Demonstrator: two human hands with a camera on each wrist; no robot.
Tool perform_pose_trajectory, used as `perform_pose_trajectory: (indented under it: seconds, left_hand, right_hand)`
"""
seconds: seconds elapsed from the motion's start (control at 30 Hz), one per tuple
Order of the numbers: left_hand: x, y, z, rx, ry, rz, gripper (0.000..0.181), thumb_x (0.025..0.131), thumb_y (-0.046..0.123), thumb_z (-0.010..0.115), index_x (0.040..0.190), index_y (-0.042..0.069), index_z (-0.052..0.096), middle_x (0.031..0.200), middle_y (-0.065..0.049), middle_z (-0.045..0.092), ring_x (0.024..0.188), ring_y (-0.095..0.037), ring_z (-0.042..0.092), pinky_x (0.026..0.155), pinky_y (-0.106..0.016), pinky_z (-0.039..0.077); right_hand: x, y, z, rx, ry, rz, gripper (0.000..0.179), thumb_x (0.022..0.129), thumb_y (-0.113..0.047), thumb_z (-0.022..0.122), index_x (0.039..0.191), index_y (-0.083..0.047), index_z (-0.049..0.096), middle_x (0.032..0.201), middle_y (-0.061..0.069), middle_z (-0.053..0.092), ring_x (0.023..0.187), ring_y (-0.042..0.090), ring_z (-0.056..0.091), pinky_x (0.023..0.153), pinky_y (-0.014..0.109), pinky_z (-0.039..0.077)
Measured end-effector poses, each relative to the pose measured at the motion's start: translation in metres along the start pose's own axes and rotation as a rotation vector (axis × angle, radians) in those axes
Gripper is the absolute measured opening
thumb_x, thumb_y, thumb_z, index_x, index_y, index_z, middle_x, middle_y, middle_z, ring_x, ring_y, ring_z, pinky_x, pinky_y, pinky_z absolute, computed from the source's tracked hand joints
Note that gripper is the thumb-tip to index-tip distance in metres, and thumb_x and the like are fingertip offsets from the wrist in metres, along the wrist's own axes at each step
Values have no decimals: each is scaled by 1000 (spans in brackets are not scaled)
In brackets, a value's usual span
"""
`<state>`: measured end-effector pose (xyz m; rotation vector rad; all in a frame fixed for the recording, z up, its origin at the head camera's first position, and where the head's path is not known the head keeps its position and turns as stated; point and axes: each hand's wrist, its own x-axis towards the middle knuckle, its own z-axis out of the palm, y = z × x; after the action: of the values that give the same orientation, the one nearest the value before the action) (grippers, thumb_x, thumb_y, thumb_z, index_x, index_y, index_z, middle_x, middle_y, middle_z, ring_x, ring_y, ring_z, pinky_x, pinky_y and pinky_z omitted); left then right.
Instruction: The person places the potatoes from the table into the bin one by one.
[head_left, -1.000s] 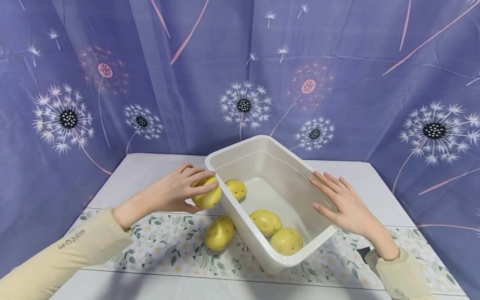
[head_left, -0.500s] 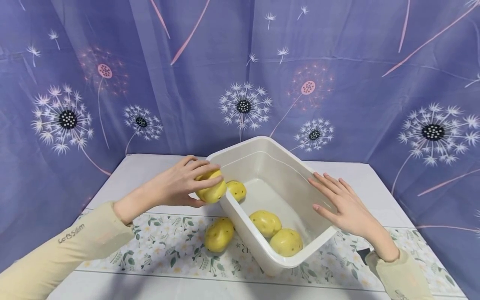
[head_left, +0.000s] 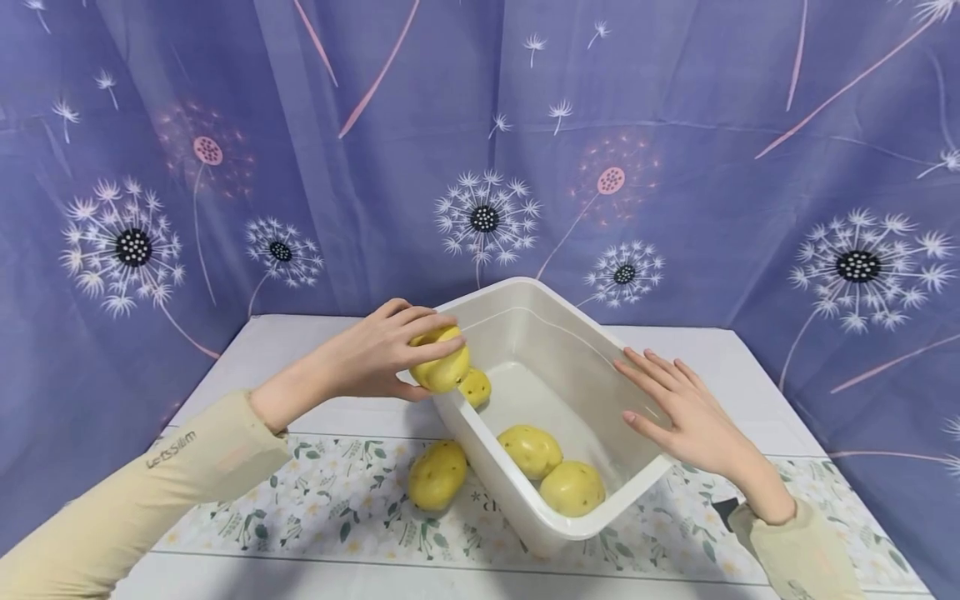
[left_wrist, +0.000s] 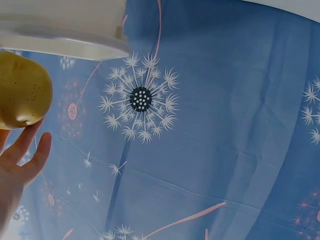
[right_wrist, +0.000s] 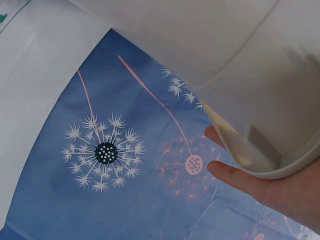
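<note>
My left hand (head_left: pixel 382 350) grips a yellow potato (head_left: pixel 444 363) over the left rim of a white plastic bin (head_left: pixel 517 504). In the left wrist view that potato (left_wrist: pixel 25 90) is cut off by the frame's edge, with fingers under it. Inside the bin, a potato (head_left: pixel 475 388) lies by the left wall, partly hidden behind the held one. Two more potatoes, one (head_left: pixel 529 451) touching the other (head_left: pixel 572 488), lie at the near end. Another potato (head_left: pixel 438 475) sits on the table beside the bin. My right hand (head_left: pixel 686 417) rests on the bin's right rim, fingers straight.
A white table (head_left: pixel 322 575) carries a floral-printed band (head_left: pixel 315 500) under the bin. Purple curtains (head_left: pixel 390 208) with dandelion prints enclose the back and both sides. The bin stands at an angle, its far corner close to the back curtain.
My left hand has carried its potato right and slightly up, from outside the bin's left wall to over the rim. The right hand stays on the opposite rim.
</note>
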<state>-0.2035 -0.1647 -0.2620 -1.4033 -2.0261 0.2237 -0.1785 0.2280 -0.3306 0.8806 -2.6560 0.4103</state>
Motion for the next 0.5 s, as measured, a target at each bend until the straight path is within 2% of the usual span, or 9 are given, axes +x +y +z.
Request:
perform_pose_trajectory:
  seconds: [0.5]
  left_hand:
    - [18, -10, 9, -52, -70, -56, 65, 67, 49, 69, 122, 17, 53, 120, -8, 56, 99, -24, 57, 79, -37, 42]
  right_hand:
    - [1, 0, 1, -3, 2, -5, 58, 83, -30, 58, 136, -16, 38, 143, 11, 33, 134, 32, 24, 109, 49, 10]
